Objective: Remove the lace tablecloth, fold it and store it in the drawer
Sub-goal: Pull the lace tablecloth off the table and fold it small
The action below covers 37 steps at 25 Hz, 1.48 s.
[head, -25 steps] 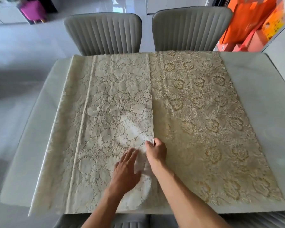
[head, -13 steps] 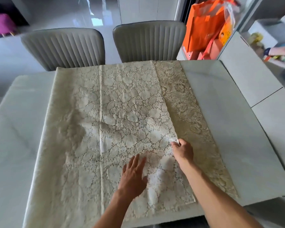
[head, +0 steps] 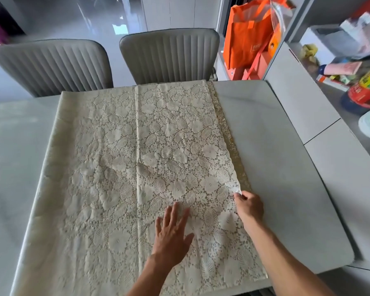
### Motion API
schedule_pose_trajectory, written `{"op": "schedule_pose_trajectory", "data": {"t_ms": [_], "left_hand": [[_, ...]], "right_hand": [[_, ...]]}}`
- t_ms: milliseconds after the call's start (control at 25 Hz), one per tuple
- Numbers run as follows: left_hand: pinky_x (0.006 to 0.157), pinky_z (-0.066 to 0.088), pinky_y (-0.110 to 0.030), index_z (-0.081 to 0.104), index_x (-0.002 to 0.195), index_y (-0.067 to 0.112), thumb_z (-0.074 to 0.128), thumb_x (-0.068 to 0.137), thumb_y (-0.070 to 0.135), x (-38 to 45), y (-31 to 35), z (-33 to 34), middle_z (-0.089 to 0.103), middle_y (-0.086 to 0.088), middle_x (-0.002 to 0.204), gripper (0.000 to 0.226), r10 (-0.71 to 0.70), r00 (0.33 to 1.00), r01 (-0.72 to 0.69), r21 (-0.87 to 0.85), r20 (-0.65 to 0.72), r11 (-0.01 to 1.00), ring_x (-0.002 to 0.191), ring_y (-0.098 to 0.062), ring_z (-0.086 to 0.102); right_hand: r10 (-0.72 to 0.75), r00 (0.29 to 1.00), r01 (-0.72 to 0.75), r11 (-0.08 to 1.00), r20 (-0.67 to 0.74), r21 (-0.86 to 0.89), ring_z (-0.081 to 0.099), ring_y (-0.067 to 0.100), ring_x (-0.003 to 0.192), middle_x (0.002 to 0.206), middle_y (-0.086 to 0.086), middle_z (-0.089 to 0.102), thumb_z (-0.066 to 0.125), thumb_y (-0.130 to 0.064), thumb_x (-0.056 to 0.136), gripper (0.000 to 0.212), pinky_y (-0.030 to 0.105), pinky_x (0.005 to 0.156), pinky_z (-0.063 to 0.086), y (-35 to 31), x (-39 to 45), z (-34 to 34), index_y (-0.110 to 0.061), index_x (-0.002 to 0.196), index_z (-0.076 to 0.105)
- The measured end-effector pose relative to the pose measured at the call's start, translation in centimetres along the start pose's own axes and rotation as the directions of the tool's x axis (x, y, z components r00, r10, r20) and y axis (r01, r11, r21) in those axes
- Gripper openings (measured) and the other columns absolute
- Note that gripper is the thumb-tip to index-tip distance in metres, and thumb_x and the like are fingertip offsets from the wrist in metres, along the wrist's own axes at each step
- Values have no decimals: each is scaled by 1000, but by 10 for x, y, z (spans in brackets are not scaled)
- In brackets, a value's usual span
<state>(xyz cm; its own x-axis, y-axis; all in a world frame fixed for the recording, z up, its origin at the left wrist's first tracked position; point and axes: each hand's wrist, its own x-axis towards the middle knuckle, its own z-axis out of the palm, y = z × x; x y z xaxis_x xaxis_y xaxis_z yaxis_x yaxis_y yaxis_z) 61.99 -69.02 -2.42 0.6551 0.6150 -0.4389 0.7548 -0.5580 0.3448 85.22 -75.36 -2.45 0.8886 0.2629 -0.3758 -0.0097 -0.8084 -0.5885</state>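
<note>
The cream lace tablecloth [head: 124, 167] lies doubled over on the pale marble table [head: 276, 167]. Its upper layer reaches almost to the right edge of the lower layer, where only a narrow golden strip [head: 233, 146] shows. My right hand [head: 249, 205] pinches the upper layer's right edge near the table's front. My left hand [head: 171, 231] rests flat on the lace with its fingers spread, just left of the right hand. No drawer is in view.
Two grey ribbed chairs [head: 169, 54] stand at the table's far side. An orange bag [head: 250, 33] sits behind the right corner. A grey counter [head: 303, 99] adjoins the table on the right, with jars and bottles [head: 365, 90] on a surface beyond it.
My right hand has drawn the upper layer's edge further right, covering most of the golden lower layer. My left hand has followed to the right, staying flat on the cloth.
</note>
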Motion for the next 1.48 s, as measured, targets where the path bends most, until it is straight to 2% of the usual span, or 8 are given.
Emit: {"op": "schedule_pose_trajectory", "data": {"t_ms": [160, 320, 520, 680, 960, 1240, 1400, 1480], "left_hand": [[115, -18, -47, -28, 145, 39, 42, 97, 46, 5, 18, 10, -37, -1, 154, 85, 6, 1000, -6, 22, -3, 1000, 144, -23, -30], [114, -19, -48, -28, 145, 38, 44, 94, 53, 6, 24, 16, -41, -1, 152, 90, -8, 1000, 7, 38, 19, 999, 143, -25, -33], [115, -17, -51, -25, 147, 39, 49, 89, 61, 6, 27, 21, -38, -2, 155, 97, 0, 1000, 0, 40, 18, 999, 143, -26, -32], [116, -14, -50, -18, 149, 38, 52, 88, 60, 6, 26, 20, -33, -2, 157, 96, 13, 1000, -13, 44, -3, 999, 145, -25, -28], [117, -13, -47, -16, 150, 38, 54, 87, 61, 7, 32, 26, -32, -1, 157, 97, 50, 999, -51, 12, 15, 999, 146, -23, -27], [118, -12, -46, -16, 151, 38, 56, 87, 58, 10, 40, 33, -30, 1, 158, 98, 70, 998, -70, 10, 3, 997, 145, -20, -29], [118, -12, -44, -15, 151, 38, 56, 87, 58, 9, 40, 33, -29, 2, 158, 98, 79, 997, -79, -1, -5, 997, 145, -20, -27], [121, -6, -43, -11, 152, 36, 58, 87, 55, 4, 40, 29, -25, 2, 159, 96, 75, 997, -76, -43, -13, 996, 147, -19, -22]], "right_hand": [[12, 1000, -13, 1000, -16, -16, 66, 24, 64, 77, 8, 75, 65, -29, 90, 21, 33, 63, 57, 8, 16, -12, -11, 85, 74], [35, 999, -35, 999, -9, -14, 65, 23, 62, 68, 5, 71, 65, -30, 90, 26, 35, 63, 57, 13, 23, -16, -13, 70, 67], [22, 999, -20, 996, 28, -86, 64, 21, 64, 72, 3, 72, 69, -30, 84, 19, 26, 62, 49, 20, 19, -30, -13, 74, 69], [5, 996, 13, 981, 90, -195, 68, 26, 79, 83, 6, 74, 67, -22, 84, 12, 23, 67, 44, 39, 13, -45, -13, 83, 74], [-131, 990, 142, 948, 59, -286, 64, 33, 89, 99, 13, 70, 52, -23, 97, 17, 31, 69, 43, 52, 17, -46, -10, 95, 62], [-217, 975, 214, 881, 41, -421, 61, 34, 91, 100, 13, 66, 46, -23, 99, 18, 38, 72, 48, 56, 22, -48, -9, 99, 56], [-230, 973, 223, 885, 32, -410, 62, 36, 91, 101, 15, 66, 49, -18, 97, 13, 39, 73, 50, 55, 21, -51, -7, 99, 57], [-301, 953, 257, 856, -28, -448, 59, 38, 92, 103, 16, 63, 54, -12, 92, 8, 44, 75, 51, 52, 11, -53, -7, 99, 56]]}}
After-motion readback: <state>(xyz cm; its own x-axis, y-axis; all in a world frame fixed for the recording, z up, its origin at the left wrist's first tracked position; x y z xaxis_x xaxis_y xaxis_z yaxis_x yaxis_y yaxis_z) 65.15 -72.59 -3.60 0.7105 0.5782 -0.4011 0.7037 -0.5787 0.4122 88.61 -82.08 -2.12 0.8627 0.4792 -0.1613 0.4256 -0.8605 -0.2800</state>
